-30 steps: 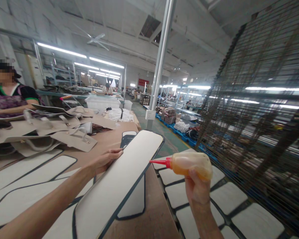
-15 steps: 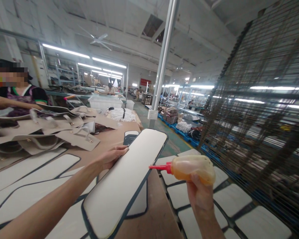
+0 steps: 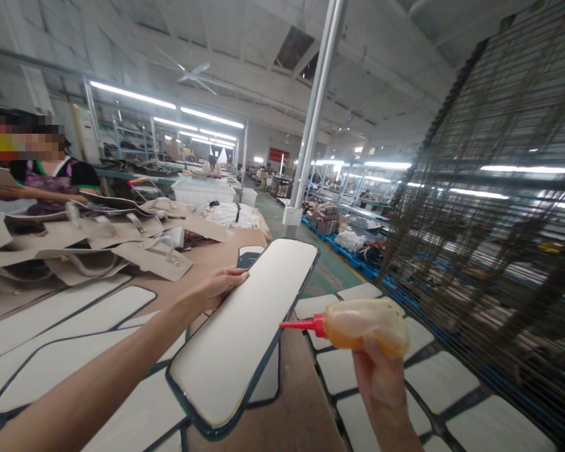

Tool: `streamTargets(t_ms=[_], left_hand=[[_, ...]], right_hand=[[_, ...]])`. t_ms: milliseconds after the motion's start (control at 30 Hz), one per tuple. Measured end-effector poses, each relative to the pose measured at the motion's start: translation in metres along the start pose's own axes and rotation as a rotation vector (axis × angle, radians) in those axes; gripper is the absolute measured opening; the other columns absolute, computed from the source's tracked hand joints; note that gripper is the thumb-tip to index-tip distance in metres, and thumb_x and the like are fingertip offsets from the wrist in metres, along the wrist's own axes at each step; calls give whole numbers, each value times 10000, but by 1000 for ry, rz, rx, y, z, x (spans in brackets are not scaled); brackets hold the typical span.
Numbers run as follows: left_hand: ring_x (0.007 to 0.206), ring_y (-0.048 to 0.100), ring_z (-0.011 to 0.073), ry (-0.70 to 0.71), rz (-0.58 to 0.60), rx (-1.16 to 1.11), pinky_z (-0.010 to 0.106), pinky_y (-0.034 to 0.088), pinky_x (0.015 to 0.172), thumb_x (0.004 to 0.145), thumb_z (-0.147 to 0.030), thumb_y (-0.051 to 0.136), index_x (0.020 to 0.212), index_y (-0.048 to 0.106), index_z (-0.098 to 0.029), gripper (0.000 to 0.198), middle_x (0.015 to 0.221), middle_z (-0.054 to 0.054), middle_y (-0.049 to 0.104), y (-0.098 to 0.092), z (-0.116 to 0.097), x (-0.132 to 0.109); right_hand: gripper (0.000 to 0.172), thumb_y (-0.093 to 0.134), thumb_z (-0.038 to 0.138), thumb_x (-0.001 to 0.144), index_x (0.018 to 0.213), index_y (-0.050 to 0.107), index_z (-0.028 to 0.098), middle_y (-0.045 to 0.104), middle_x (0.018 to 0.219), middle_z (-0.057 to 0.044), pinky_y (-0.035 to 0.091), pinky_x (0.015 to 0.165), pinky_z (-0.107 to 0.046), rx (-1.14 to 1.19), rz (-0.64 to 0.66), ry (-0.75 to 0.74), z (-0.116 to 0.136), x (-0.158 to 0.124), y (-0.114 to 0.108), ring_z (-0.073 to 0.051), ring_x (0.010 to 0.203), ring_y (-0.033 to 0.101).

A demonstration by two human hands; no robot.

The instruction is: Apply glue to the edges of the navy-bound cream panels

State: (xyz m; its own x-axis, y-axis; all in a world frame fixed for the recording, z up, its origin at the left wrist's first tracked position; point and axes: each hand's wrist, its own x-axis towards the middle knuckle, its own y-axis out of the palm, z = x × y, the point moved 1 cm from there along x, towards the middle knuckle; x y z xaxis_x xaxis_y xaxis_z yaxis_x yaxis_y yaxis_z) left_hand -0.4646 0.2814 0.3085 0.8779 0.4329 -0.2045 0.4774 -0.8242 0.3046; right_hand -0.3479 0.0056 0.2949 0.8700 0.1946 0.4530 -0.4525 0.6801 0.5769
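Note:
My left hand [image 3: 223, 287] grips the left edge of a long off-white panel [image 3: 249, 333] with rounded corners and a dark border. The panel is held tilted above the table. My right hand [image 3: 381, 383] is wrapped round a translucent squeeze bottle [image 3: 365, 323] with amber liquid in it, lying on its side in the grip. Its red nozzle [image 3: 304, 324] points left, and the tip is at the panel's right edge; whether it touches I cannot tell. Beneath the held panel, another dark-edged panel [image 3: 266, 380] partly shows.
Similar panels [image 3: 89, 351] lie on the brown table [image 3: 301, 402] to the left. More pale panels [image 3: 445, 380] are laid out at the right. Beige bag pieces with handles [image 3: 145, 251] are heaped at the left, by a co-worker [image 3: 51, 176]. A metal post [image 3: 311, 125] stands ahead, a wire rack [image 3: 489, 188] at right.
The nozzle tip has slid slightly down along the panel's right edge. The panel's near end sits a little higher and farther right in view. Both hands keep their holds.

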Motion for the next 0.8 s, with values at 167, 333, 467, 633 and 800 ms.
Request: streamTargets(t_ms=[167,333,467,633,800], left_hand=[[608,666,198,-11,-25,4,291,545,569,758,-150,654,998,656,-104,244,760,88,715,3,-4,2],[578,651,188,1,-46,14,282,531,536,810,-151,588,973,664,-99,186,737,89,709,2,-7,6],[583,650,188,0,-59,19,282,531,544,811,-150,586,962,663,-94,179,727,88,706,0,-9,8],[568,646,177,-22,-112,29,270,529,536,789,-137,607,950,662,-105,173,721,76,703,0,-10,11],[551,640,176,-5,-132,16,270,530,515,779,-125,613,948,658,-97,177,693,69,696,-2,-13,13]], right_hand=[[326,816,252,560,864,702,228,670,815,-44,552,728,-287,5,35,14,0,-2,0,-203,769,653],[295,804,249,594,875,711,260,670,791,-27,542,729,-263,-11,83,-8,2,-6,4,-183,722,656],[259,793,257,625,873,717,259,671,777,-27,547,723,-268,-4,135,12,0,-10,6,-184,715,659],[220,793,253,643,852,725,245,671,749,-34,547,694,-230,2,169,41,-3,-17,6,-178,716,661],[164,787,246,657,808,726,262,669,740,-23,553,696,-257,21,204,105,-7,-22,7,-186,712,659]])
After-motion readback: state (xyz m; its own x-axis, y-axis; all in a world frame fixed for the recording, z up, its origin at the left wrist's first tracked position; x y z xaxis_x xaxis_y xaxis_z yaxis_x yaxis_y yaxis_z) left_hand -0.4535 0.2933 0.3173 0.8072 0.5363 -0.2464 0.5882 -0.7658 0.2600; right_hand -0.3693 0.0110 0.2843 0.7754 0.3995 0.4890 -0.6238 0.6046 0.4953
